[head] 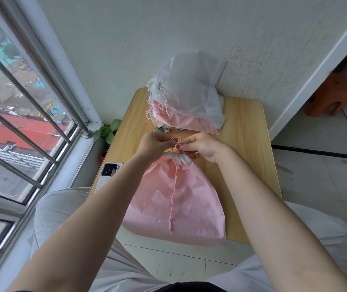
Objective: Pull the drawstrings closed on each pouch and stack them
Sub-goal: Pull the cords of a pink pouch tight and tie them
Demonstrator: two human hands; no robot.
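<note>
Both hands (154, 143) (205, 147) pinch drawstrings (175, 144) — pink pouch (174, 199) just below.

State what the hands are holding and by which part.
Both hands, left and right, pinch the drawstrings of the pink pouch, just above its gathered mouth; the pouch body lies on the table.

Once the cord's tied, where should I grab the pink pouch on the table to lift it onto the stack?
Probably by the gathered neck of the pink pouch, coming from above at its far end. The mouth is already cinched into a narrow bunch there, right beneath the left hand and right hand, which pinch the drawstring. The wide flat body offers no such handle. The stack lies just beyond.
</note>
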